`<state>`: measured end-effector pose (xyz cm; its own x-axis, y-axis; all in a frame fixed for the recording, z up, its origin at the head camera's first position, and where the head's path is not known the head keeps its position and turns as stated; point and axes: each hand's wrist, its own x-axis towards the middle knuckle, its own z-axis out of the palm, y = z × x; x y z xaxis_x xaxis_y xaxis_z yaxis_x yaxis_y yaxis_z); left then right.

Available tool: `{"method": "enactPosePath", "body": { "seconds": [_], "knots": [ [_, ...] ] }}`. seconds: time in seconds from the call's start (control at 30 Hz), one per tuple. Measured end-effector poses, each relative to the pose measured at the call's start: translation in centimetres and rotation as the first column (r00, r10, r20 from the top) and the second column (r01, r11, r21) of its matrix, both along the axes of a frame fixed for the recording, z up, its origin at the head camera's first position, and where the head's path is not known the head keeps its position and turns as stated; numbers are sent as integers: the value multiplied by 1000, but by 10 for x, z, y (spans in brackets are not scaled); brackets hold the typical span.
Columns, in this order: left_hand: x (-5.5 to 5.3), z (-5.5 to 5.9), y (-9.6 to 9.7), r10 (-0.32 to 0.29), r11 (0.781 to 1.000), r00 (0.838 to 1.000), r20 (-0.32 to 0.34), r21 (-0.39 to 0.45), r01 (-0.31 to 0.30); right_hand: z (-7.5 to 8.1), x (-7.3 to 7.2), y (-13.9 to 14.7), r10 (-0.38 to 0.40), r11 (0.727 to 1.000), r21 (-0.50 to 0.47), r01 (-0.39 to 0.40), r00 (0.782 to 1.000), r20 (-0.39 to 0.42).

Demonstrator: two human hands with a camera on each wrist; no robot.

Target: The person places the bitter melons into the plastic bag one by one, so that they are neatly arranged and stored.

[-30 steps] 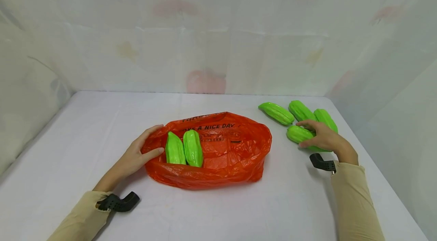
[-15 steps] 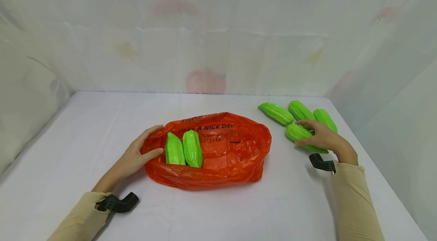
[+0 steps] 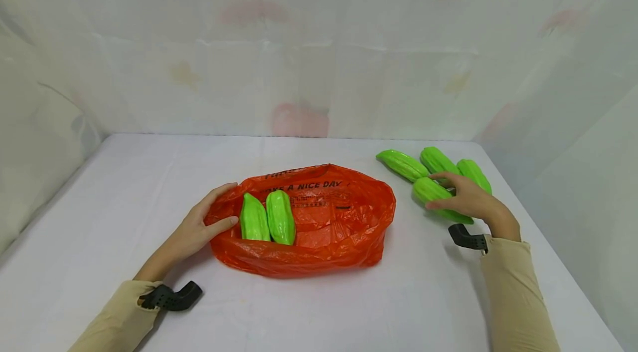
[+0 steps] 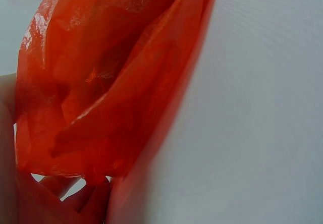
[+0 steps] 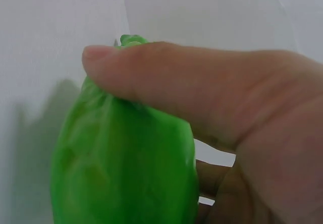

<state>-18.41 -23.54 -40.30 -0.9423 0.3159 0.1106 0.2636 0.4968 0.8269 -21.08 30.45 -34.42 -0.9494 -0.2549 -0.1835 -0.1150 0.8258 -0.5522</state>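
Note:
On the table stands a red plastic bag (image 3: 299,261) with its mouth spread wide. Two green ridged bitter melons, one left (image 3: 255,218) and one right (image 3: 281,218), lean side by side inside it. My left hand (image 3: 191,233) holds the bag's left rim, thumb at the opening; in the left wrist view, red film (image 4: 81,108) partly covers its fingers. Off to the right, my right hand (image 3: 471,198) grips another bitter melon (image 3: 428,190). Close up in the right wrist view, the thumb lies across this melon (image 5: 126,168) with fingers behind it.
Further bitter melons lie behind the right hand: one to the left (image 3: 401,164), one in the middle (image 3: 437,159) and one to the right (image 3: 474,174). A white table (image 3: 319,313) meets a pale patterned cloth (image 3: 349,81) at its back edge.
The bitter melon at my right hand has shifted slightly left, and the hand a little with it. My left hand and the bag stay nearly where they were.

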Motion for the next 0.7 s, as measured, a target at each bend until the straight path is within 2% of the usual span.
{"method": "enactPosePath", "body": {
  "seconds": [0.7],
  "knots": [
    [0, 0, 0, 0, 1000, 1000, 9, 11, 0, 13, 4, -23, -11, 1000, -25, 10, 998, -56]
  ]
}}
